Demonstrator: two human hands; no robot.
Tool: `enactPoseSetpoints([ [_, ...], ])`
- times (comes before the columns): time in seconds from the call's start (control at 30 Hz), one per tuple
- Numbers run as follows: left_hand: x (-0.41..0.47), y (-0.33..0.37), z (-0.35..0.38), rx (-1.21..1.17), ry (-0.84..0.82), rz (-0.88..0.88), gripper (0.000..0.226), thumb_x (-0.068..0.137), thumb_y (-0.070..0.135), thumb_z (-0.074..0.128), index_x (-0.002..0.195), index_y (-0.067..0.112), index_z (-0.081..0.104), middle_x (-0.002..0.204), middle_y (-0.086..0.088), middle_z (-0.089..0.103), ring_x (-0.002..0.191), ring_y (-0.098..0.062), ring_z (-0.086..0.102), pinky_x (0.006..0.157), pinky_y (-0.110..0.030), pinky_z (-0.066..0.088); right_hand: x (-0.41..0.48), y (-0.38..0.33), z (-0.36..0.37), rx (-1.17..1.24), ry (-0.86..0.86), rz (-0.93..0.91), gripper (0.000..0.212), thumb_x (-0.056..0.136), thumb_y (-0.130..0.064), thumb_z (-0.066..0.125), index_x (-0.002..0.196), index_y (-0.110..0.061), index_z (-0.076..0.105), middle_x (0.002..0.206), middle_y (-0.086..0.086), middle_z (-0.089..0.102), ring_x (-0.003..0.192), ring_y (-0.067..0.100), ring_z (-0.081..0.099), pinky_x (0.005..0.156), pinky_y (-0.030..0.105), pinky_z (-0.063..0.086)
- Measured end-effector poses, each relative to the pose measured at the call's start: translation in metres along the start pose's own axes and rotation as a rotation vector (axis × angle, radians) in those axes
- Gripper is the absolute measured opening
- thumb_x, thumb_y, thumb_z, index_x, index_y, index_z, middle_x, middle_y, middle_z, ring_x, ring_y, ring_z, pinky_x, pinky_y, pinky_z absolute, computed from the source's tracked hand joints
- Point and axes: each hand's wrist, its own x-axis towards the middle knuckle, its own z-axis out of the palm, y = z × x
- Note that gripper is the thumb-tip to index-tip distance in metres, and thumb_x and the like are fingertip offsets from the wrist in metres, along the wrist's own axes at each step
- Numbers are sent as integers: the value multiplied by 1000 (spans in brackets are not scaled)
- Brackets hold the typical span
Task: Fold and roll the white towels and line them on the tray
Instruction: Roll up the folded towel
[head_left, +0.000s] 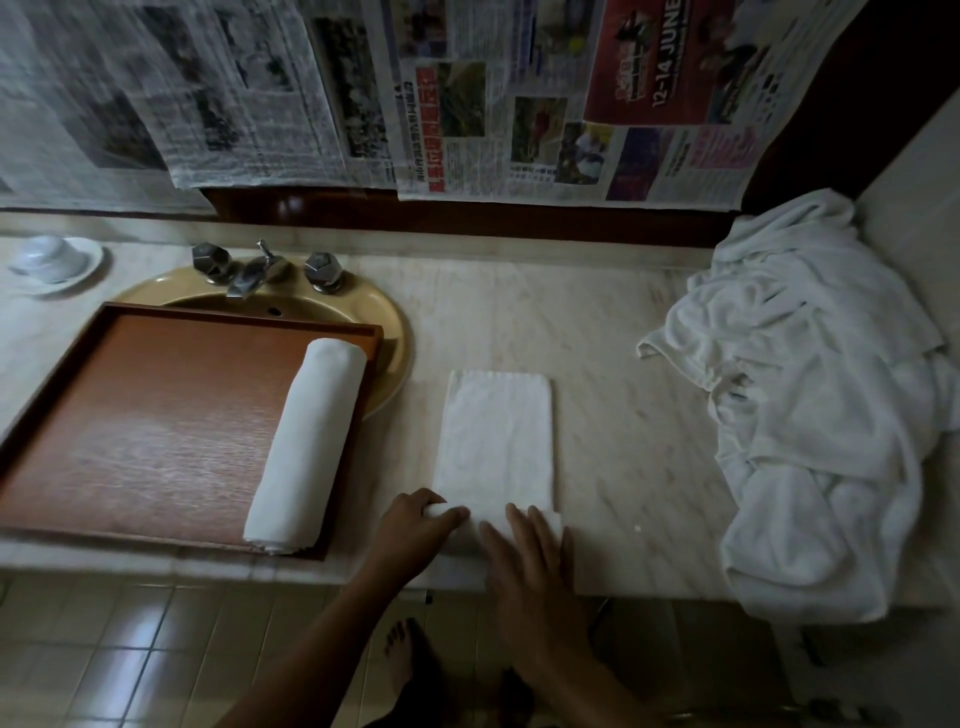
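Observation:
A folded white towel (496, 431) lies as a long strip on the marble counter, its near end curled into a small roll. My left hand (410, 535) grips the roll's left end. My right hand (530, 561) rests flat on the roll's right part, fingers spread. A brown wooden tray (156, 415) sits to the left, partly over the sink. One rolled white towel (306, 441) lies along the tray's right side. A heap of loose white towels (810, 395) covers the counter's right end.
A tan sink (384, 322) with a chrome faucet (254, 273) is behind the tray. A white cup on a saucer (54, 262) stands at the far left. Newspapers (467, 93) hang on the wall. My bare feet show on the tiled floor below the counter edge.

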Motion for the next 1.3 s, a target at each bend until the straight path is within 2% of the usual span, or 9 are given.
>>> enactPoseSetpoints([
  [0.1,1,2,1,38,21,-11,36,91,48,71,105,15,68,96,0,65,81,-10,63,59,-17,41,2,10,1,14,19,-74,66,95,-30,39,160,-29,29,167,7,26,156,33,14,120,60,21],
  [0.17,0,-3,5,87,38,23,44,94,53,64,116,15,63,112,-2,61,92,-14,63,68,-21,49,6,18,-1,10,30,-112,65,94,-30,35,158,-25,36,166,8,29,154,33,17,116,59,18],
  [0.3,-12,-20,17,314,160,293,56,99,57,43,143,22,44,140,2,41,126,-17,47,96,-28,45,16,28,1,-64,13,-153,64,94,-28,38,158,-24,37,164,8,33,153,32,24,115,59,20],
  [0.47,-11,-40,28,688,108,624,74,91,45,62,155,19,33,161,-10,38,150,-33,32,116,-52,41,40,37,0,-78,-131,-137,85,88,-28,66,162,-27,23,165,6,30,150,32,29,119,58,28],
  [0.57,3,-49,23,794,49,636,89,90,38,68,161,17,21,168,-11,19,155,-32,18,121,-52,30,59,39,-11,-65,-205,-116,92,80,-22,74,159,-27,28,159,4,40,143,29,42,113,54,39],
  [0.73,24,-34,8,833,-60,608,85,95,35,65,163,18,16,169,-6,14,156,-29,17,127,-47,18,77,40,-31,1,-273,-74,74,90,-29,67,155,-24,30,154,-1,41,139,23,42,116,39,33],
  [1.07,2,-39,-28,638,-279,617,64,92,54,62,143,31,33,146,10,47,127,-10,47,107,-32,40,52,50,-44,375,-497,60,74,82,-61,72,144,-35,43,140,-14,44,122,8,48,103,30,44],
  [1.2,-4,-45,-30,409,-323,532,60,85,53,72,134,34,42,132,15,49,112,-6,51,91,-19,42,42,56,-45,479,-494,162,63,80,-64,71,134,-38,49,132,-16,53,114,4,52,98,29,48],
  [1.3,0,-49,-31,250,-349,459,59,82,58,73,131,35,49,130,18,43,117,-4,49,93,-16,46,41,62,-41,487,-479,194,57,86,-70,61,132,-37,53,133,-12,53,112,3,51,94,24,45],
])
